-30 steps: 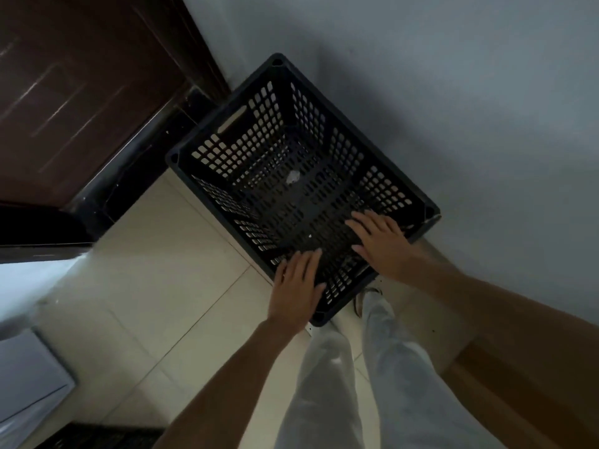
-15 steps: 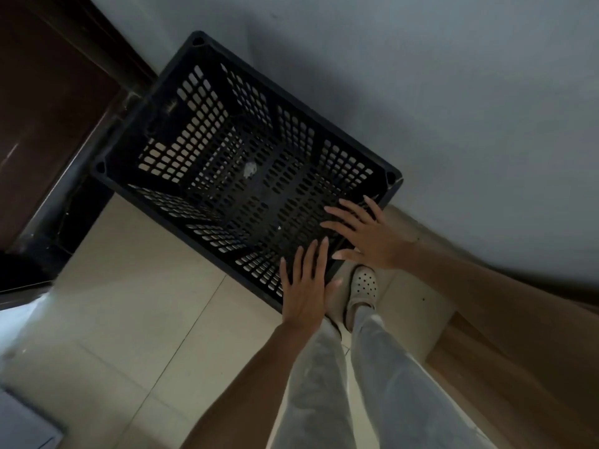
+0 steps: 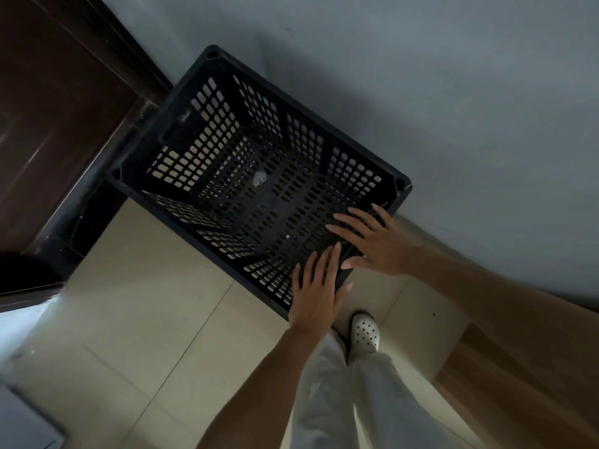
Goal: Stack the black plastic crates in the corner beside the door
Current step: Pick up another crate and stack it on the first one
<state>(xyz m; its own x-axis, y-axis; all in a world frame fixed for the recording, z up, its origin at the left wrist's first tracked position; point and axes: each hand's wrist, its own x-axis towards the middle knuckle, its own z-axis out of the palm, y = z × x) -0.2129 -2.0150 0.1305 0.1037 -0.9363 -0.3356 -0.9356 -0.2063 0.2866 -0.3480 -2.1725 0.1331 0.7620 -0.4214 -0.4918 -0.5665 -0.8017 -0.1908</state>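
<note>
The left hand (image 3: 316,294) and right hand (image 3: 376,243) lay flat, gripping nothing, at the crate's (image 3: 210,131) near corner; pressing evenly looked best to seat it square against the wall (image 3: 453,92).

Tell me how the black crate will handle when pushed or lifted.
Probably light for its size: the black crate is mostly holes in walls and base, and nearly empty. Likely stiff, given its thick rim and solid corners. It is wide and flat-bottomed, so it should slide rather than roll or tip.
</note>
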